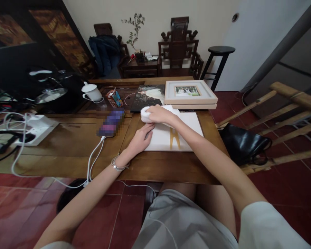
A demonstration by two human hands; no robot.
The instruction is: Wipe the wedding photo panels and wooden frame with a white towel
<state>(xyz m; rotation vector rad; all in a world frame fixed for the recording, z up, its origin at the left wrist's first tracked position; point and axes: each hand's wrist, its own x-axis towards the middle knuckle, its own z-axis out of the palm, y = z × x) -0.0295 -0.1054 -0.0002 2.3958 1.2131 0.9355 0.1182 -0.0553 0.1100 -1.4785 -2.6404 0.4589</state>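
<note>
White lidded cup (pixel 92 94), phone (pixel 111 121) with cable (pixel 103 138), potted plant (pixel 139 55), black stool (pixel 221 51), black bag (pixel 242 143)

Through my head view, the right hand (pixel 159 114) holds a cloth (pixel 145 115) over the upper left of a white board (pixel 190 136); the left hand (pixel 141 139) lies on its left edge. Beyond, I see a frame (pixel 209 90); leftward, a phone (pixel 111 122) and cup (pixel 92 92).

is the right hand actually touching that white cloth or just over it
Touching. The head view shows it: the fingers of the right hand lie right on the white cloth, with no gap between them.
</note>
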